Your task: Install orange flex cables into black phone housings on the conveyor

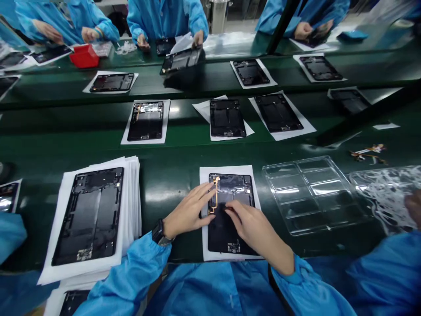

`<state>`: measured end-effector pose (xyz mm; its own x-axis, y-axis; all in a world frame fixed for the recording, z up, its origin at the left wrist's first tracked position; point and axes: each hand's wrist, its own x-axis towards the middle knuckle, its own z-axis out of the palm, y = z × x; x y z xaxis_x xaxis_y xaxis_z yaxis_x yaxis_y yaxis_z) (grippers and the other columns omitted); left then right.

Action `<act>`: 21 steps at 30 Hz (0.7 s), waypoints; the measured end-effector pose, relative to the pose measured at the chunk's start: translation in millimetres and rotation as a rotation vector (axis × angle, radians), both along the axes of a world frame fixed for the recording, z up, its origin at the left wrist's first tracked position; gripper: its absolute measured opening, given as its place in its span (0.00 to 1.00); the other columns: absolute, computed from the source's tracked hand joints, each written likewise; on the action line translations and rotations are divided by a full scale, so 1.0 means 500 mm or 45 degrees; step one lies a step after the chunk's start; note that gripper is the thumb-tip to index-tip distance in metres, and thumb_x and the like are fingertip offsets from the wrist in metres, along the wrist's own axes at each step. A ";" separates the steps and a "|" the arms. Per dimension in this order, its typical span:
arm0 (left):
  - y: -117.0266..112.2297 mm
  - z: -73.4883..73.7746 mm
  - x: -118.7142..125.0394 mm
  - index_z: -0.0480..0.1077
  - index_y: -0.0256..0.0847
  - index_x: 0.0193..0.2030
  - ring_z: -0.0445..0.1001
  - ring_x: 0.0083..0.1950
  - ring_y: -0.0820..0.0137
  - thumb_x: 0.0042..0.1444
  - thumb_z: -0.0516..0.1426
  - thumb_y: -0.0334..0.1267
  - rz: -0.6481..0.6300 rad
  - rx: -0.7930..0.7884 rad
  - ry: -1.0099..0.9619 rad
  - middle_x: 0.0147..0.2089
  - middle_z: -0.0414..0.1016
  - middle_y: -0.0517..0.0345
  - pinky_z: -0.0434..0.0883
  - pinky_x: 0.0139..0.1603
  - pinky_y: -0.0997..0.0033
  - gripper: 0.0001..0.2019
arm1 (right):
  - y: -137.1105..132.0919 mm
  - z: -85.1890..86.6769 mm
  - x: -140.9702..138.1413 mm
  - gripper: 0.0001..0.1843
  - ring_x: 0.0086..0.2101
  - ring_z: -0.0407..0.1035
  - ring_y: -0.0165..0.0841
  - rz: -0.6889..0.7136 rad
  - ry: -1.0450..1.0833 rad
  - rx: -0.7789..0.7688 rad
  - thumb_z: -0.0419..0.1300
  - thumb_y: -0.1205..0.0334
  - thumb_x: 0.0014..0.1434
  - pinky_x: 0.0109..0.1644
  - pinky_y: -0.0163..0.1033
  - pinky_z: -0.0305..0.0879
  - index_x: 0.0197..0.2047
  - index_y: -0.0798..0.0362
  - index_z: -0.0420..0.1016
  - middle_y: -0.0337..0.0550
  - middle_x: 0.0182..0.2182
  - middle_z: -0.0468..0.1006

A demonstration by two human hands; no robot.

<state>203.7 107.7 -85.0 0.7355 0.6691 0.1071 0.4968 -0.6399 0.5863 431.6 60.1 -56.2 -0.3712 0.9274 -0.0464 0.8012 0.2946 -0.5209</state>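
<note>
A black tablet housing [219, 237] with its inside facing up lies on a white sheet [205, 245] in front of me. Along its upper left side runs an orange flex cable [216, 195]. My left hand [189, 208], with a dark watch at the wrist, reaches in from the left. Its fingers are stretched out and apart, the tips at the cable and the housing's left edge. Over the middle of the housing, my right hand [251, 224] has thumb and forefinger drawn together in a pinch. Whatever is between those fingertips is too small to make out.
On my left, another housing [88, 215] tops a stack of white sheets [133, 197]. A clear compartment tray [315, 193] lies right, beside loose flex cables [368, 153] and clear plastic strips [388, 193]. More housings line the green belt [184, 127]; co-workers in blue sit opposite.
</note>
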 end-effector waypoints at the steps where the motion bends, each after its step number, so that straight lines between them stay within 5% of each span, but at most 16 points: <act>1: 0.001 -0.005 -0.002 0.42 0.42 0.74 0.44 0.75 0.56 0.59 0.62 0.43 0.008 -0.003 0.021 0.75 0.43 0.43 0.53 0.73 0.48 0.42 | 0.001 -0.007 -0.016 0.07 0.32 0.74 0.35 0.038 -0.069 0.020 0.50 0.68 0.68 0.34 0.37 0.64 0.44 0.53 0.68 0.43 0.35 0.78; 4: 0.001 -0.019 -0.004 0.34 0.41 0.74 0.38 0.76 0.56 0.53 0.66 0.49 -0.005 0.012 0.059 0.75 0.38 0.40 0.48 0.74 0.47 0.54 | 0.010 -0.019 -0.061 0.07 0.30 0.73 0.35 0.128 -0.233 0.058 0.51 0.72 0.66 0.31 0.37 0.60 0.40 0.54 0.68 0.42 0.32 0.77; 8: -0.001 -0.027 -0.002 0.32 0.39 0.74 0.39 0.76 0.56 0.50 0.68 0.49 0.005 0.042 0.041 0.75 0.41 0.37 0.48 0.74 0.48 0.57 | 0.015 -0.026 -0.084 0.07 0.30 0.73 0.34 0.139 -0.279 0.109 0.53 0.74 0.64 0.31 0.36 0.60 0.38 0.54 0.69 0.43 0.31 0.78; 15: -0.001 -0.026 -0.002 0.37 0.38 0.73 0.42 0.75 0.53 0.48 0.69 0.51 0.022 0.067 -0.008 0.73 0.45 0.32 0.51 0.72 0.46 0.56 | -0.007 -0.042 -0.048 0.09 0.35 0.76 0.35 -0.061 0.059 0.065 0.50 0.63 0.69 0.38 0.38 0.68 0.44 0.52 0.71 0.45 0.37 0.80; 21: -0.001 -0.029 -0.001 0.40 0.37 0.73 0.42 0.75 0.52 0.47 0.70 0.49 0.033 0.059 -0.003 0.73 0.44 0.33 0.50 0.73 0.46 0.56 | -0.024 -0.046 -0.070 0.09 0.37 0.76 0.35 -0.096 0.179 0.105 0.51 0.63 0.69 0.41 0.37 0.69 0.46 0.52 0.71 0.45 0.39 0.80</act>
<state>203.0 107.0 -99.4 0.7176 0.6822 0.1402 0.5120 -0.6532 0.5578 396.7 48.0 -79.1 -0.2976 0.9515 0.0782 0.7437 0.2824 -0.6059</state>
